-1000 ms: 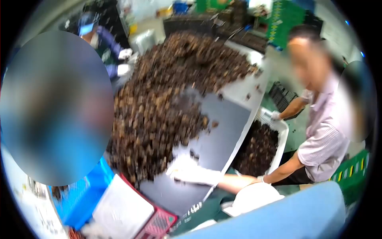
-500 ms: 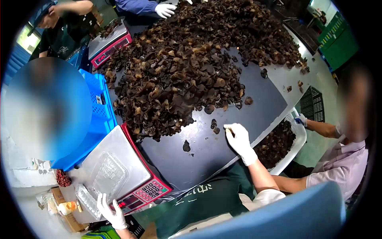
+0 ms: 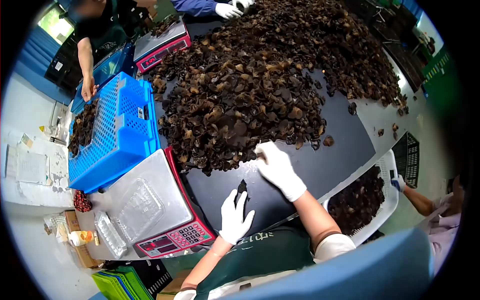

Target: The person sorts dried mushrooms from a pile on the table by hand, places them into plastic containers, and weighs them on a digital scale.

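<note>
A large heap of dark brown wood ear mushrooms [image 3: 235,100] covers much of the black-topped table [image 3: 345,145]. At the heap's near edge is my white-gloved right hand [image 3: 280,170], its fingers curled in; what they hold, if anything, is hidden. My left hand [image 3: 236,220], also gloved, is low over the black surface with fingers apart, their tips at a loose dark mushroom piece [image 3: 242,187]. Left of it stands a red scale [image 3: 192,235] with a steel pan, and a clear plastic tray [image 3: 140,205] rests on that pan.
A blue crate [image 3: 130,135] stands behind the scale. Clear plastic boxes [image 3: 110,235] lie at its left. Another scale [image 3: 162,47] is at the back. A white basket [image 3: 392,192] of mushrooms is at the right, held by a co-worker's gloved hand [image 3: 399,183]. Other co-workers are across the table.
My left hand has moved from beside the scale to the mushroom piece on the table. My right hand has shifted left to the heap's edge. The view has turned, showing the blue crate more fully.
</note>
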Action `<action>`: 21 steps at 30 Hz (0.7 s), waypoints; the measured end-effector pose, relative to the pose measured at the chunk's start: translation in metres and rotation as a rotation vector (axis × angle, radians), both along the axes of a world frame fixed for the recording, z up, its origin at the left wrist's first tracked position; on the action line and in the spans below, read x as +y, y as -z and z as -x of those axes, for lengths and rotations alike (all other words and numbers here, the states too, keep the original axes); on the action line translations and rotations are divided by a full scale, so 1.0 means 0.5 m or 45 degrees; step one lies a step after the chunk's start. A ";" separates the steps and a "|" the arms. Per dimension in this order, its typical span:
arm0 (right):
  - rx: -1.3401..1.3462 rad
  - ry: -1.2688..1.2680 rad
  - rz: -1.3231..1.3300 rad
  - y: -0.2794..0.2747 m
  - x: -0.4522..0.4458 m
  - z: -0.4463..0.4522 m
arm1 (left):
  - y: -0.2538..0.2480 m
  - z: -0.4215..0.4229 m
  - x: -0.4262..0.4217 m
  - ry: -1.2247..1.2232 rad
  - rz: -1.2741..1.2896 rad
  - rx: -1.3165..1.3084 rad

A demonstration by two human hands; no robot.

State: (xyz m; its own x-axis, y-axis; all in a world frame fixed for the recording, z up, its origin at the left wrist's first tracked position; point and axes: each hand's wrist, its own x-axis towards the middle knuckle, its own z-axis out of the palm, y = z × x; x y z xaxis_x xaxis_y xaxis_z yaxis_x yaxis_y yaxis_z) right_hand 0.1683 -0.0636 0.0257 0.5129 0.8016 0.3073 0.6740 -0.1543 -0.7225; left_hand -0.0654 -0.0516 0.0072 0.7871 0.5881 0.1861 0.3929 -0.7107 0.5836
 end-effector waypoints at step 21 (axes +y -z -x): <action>-0.318 1.262 -0.447 -0.646 -0.719 0.047 | -0.090 -0.029 -0.014 0.639 -0.171 -0.335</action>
State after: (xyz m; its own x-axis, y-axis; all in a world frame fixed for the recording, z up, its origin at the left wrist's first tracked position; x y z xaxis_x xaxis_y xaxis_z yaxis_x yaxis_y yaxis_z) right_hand 0.1447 -0.4229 0.3485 0.7755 -0.0889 0.6250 0.4978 -0.5228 -0.6920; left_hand -0.0511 -0.0588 0.0525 0.8808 0.1125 0.4600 -0.1571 -0.8470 0.5079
